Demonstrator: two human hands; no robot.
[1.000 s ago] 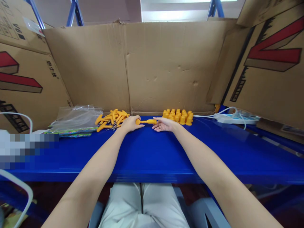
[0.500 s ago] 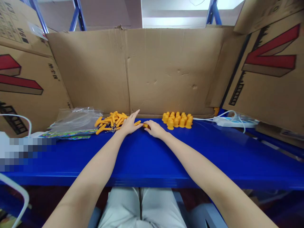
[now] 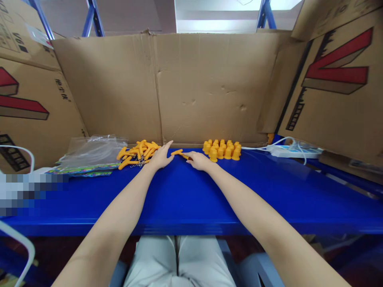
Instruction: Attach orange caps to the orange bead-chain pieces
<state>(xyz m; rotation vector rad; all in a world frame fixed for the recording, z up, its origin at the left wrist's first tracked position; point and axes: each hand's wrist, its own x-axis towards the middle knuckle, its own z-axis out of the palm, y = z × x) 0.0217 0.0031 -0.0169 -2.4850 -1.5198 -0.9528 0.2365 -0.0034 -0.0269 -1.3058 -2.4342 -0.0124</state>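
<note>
In my right hand (image 3: 200,161) is the stem of a yellow T-shaped handle (image 3: 178,152), gripped between thumb and fingers just above the blue table. The crossbar of the handle points to the left. My left hand (image 3: 162,158) is open, its fingers stretched out, beside a pile of similar yellow T-shaped handles (image 3: 140,148). Small metal chains lie among that pile. A gap separates my left hand from the handle in my right. Just right of my right hand, several yellow bell-shaped cups (image 3: 220,152) stand in rows.
Clear plastic bags (image 3: 97,151) lie over colourful printed sheets (image 3: 80,171) at the left. A white power strip (image 3: 295,151) with cables sits at the right. Tall cardboard (image 3: 209,87) walls in the back, with boxes on both sides. The blue table (image 3: 185,199) runs in front.
My hands have moved slightly apart. More of the yellow handle shows between them, held by my right hand and now clear of my left. The whole view has shifted a little.
</note>
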